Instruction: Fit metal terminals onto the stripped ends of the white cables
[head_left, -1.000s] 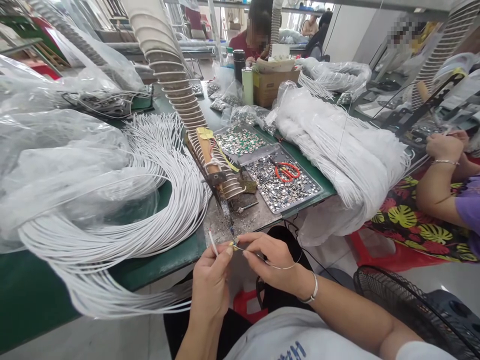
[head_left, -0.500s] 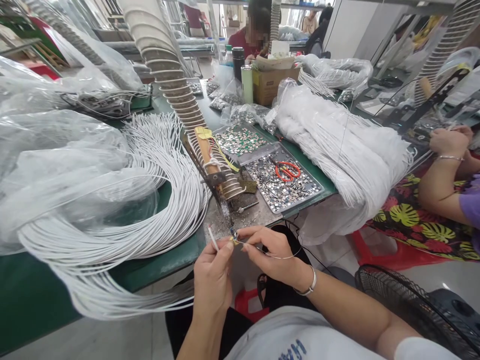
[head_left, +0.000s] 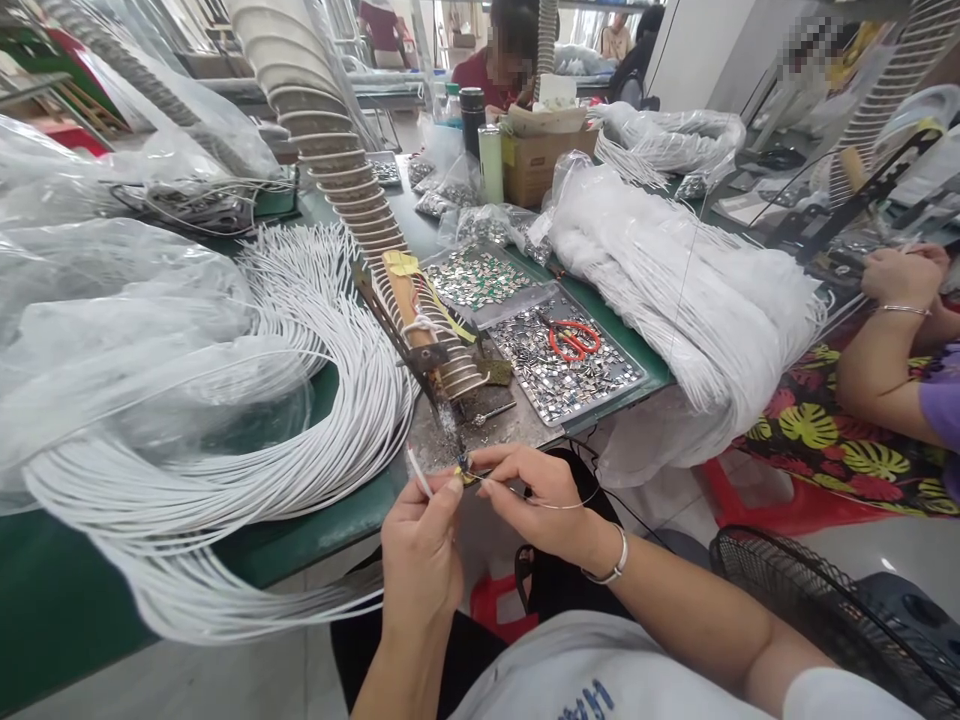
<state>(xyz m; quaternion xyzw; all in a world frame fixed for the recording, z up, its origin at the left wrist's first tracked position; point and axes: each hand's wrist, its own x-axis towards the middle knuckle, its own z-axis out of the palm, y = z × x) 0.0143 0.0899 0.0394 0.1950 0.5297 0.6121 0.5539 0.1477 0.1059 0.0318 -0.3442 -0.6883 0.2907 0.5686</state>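
My left hand (head_left: 422, 545) is closed on a white cable (head_left: 420, 474), whose short length sticks up past the thumb. A small yellowish piece is at its fingertips, too small to make out. My right hand (head_left: 544, 497) pinches a thin solder wire (head_left: 562, 507) that loops back over the wrist side. Both hands' fingertips meet just below the tip of a soldering iron (head_left: 448, 418), fixed on a stand at the table edge. Left of them lies a large bundle of white cables (head_left: 367, 425), partly under clear plastic.
A ribbed hose (head_left: 330, 140) slants down behind the iron. To the right, a tray (head_left: 634, 388) of small metal connectors carries red-handled scissors (head_left: 576, 342). Behind it are green-and-silver pieces (head_left: 480, 275). A wrapped cable bundle (head_left: 675, 270) and a co-worker's arm (head_left: 877, 375) are farther right.
The view has shifted slightly. Both hands stay together at the iron's tip, with the left hand and its cable a little farther left and up in the picture. Both grips are unchanged.
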